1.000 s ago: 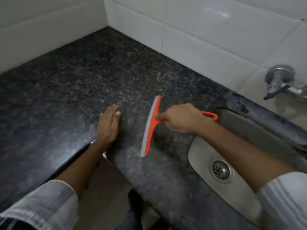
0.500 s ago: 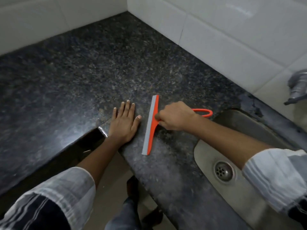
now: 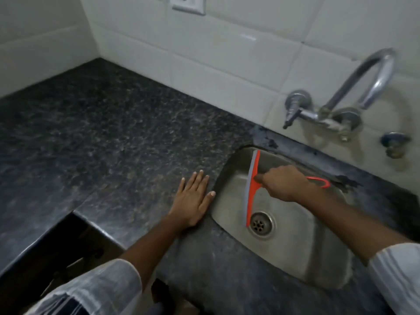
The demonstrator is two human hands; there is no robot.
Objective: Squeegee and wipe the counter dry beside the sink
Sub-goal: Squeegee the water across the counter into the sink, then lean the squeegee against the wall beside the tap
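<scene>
Steel sink [image 3: 295,242] set into dark speckled counter [image 3: 113,142], right of centre. In the basin: round drain [image 3: 261,224] near the middle of the floor; nothing else lies loose in it. Whether water stands in the basin cannot be told.

Orange squeegee [image 3: 250,189] is over the sink, inside its left half, not on the counter. Blade long axis runs far-to-near, nearly upright in the view, tilted slightly; far end near the sink's far-left corner, near end just beside the drain. Grey rubber edge faces left, toward the counter. Handle runs right from the blade's middle and ends in an orange loop [image 3: 319,181] showing past the wrist.

Right hand [image 3: 281,183] clenched around the squeegee handle, index finger stretched toward the blade.

Left hand [image 3: 193,201] flat on the counter, palm down, fingers extended and together, grasping nothing; thumb just beside the sink's left rim.

Tap [image 3: 336,110] on white tiled wall [image 3: 204,53] beyond the sink.
</scene>
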